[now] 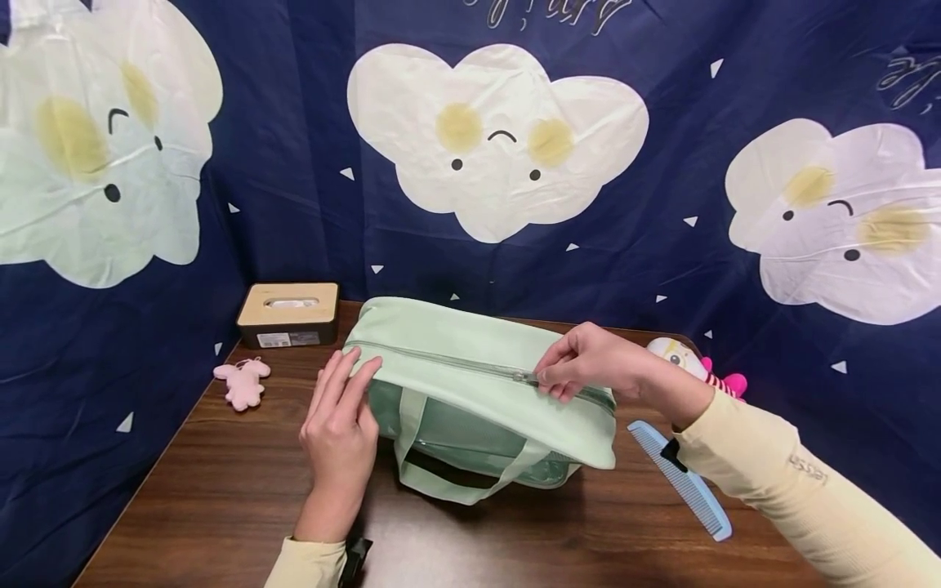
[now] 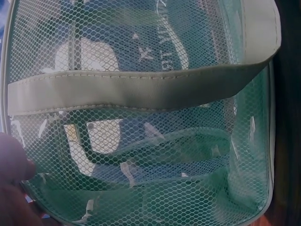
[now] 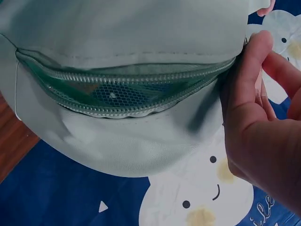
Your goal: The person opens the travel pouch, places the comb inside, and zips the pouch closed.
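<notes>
- One mint-green mesh-sided bag [image 1: 470, 387] stands on the desk [image 1: 243, 490], its one zipper [image 1: 434, 355] parted right of the slider.
- Two hands: the right hand [image 1: 591, 363] pinches the zipper slider [image 1: 524, 376] between thumb and fingers; the left hand [image 1: 338, 437], fingers extended and slightly apart, touches the bag's near-left edge.
- Working the zipper well likely means a level pull along the track, the left hand steadying the bag.
- One blue comb [image 1: 687, 490] and one pink-and-white toy [image 1: 672, 355], right of the bag.
- One pink plush charm [image 1: 243, 384], left of it; one tissue box [image 1: 288, 327], behind-left.
</notes>
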Tool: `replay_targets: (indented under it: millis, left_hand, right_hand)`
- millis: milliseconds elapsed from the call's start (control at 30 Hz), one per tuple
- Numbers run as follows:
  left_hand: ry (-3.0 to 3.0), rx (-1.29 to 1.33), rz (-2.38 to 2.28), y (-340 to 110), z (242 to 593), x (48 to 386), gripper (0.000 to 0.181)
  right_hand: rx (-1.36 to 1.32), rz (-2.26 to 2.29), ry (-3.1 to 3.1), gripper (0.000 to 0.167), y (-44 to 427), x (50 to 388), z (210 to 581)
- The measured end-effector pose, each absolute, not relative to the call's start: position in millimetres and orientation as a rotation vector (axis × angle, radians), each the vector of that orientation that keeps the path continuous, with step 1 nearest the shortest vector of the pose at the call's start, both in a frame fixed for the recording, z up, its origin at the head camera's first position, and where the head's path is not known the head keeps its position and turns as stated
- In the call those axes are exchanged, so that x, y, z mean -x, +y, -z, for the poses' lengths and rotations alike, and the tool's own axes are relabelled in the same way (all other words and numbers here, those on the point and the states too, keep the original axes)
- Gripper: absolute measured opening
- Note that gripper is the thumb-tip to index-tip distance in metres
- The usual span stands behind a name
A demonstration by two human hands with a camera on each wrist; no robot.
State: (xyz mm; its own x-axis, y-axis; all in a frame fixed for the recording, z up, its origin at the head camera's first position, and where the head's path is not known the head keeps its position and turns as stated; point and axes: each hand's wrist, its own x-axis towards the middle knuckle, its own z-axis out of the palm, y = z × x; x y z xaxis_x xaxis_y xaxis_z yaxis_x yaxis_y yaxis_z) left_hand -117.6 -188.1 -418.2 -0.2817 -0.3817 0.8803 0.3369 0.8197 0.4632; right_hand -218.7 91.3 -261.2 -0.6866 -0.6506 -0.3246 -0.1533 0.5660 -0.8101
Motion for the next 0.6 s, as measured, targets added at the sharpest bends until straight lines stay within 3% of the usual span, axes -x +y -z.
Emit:
replay_targets:
  millis: [600]
  left_hand:
    - [-1.697, -0.046, 0.707, -187, 420, 119, 0.038]
  right_hand:
    - [0.662, 0.999, 2.231, 0.018, 65, 219, 263]
